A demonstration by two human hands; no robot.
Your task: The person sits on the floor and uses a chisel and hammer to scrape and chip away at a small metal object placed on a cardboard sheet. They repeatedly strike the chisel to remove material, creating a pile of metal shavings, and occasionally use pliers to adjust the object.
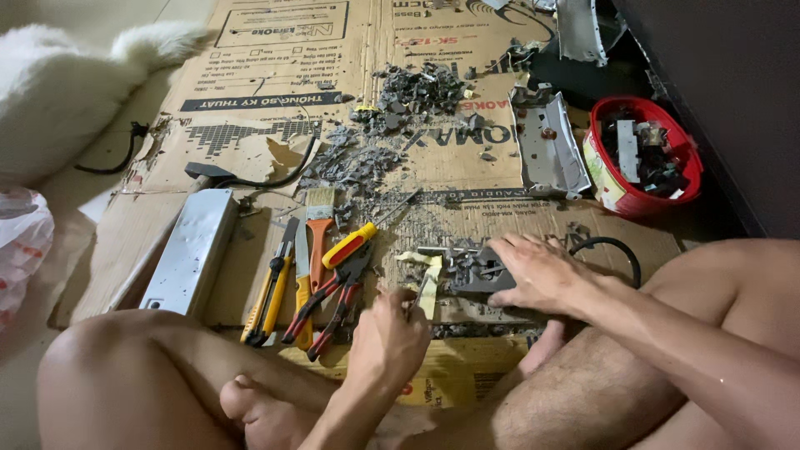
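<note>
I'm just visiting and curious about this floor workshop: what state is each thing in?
Left hand: closed around a thin tool, too small to identify.
Right hand: pressed flat on a grey part.
Red-handled pliers: lying on the cardboard, unused.
Paintbrush: lying flat.
Red tub: open, holding parts.
Grey scraps: scattered.

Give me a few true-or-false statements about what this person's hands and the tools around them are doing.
1. The right hand presses on a grey part. True.
2. The red tub sits by the left knee. False: it stands at the far right.
3. Red-handled pliers lie on the cardboard. True.
4. The left hand holds the paintbrush. False: the brush lies untouched; the hand's grip is on a thin tool.
</note>
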